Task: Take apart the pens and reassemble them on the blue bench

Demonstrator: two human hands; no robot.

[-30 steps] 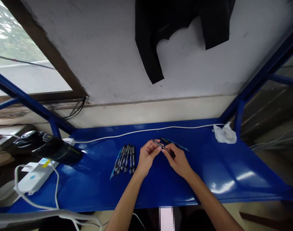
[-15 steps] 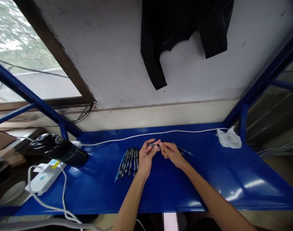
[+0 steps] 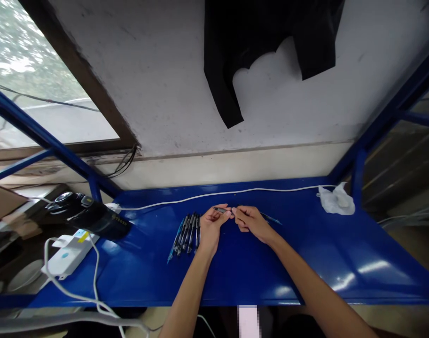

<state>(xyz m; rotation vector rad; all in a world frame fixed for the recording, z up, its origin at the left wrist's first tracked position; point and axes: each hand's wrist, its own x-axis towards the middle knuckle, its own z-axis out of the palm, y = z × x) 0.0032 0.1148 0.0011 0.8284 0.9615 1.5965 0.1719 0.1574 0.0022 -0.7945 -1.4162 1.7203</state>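
My left hand [image 3: 211, 227] is closed around a dark pen [image 3: 220, 210], which lies nearly level between its fingers and thumb. My right hand [image 3: 251, 221] pinches the same pen at its right end, so the two hands almost touch; that end is mostly hidden by the fingertips. Beside my left hand lies a row of several pens [image 3: 189, 232], mostly black and clear, with a light blue one [image 3: 174, 241] on the outer left. Partly behind my right hand is a thin blue pen part or pen [image 3: 271, 218], whose exact kind I cannot make out.
All this is on a blue metal tabletop [image 3: 147, 277]. At left, a black bottle [image 3: 94, 217] lies tilted near a white power strip [image 3: 68, 256] with looping cables. A white cable [image 3: 200, 195] runs along the back edge to a crumpled white tissue [image 3: 337, 200]. Blue frame posts stand both sides.
Both hands stay together on the pen, with the right fingers slightly more curled round its end. The whole view has shifted a little; the pens on the table lie as before.
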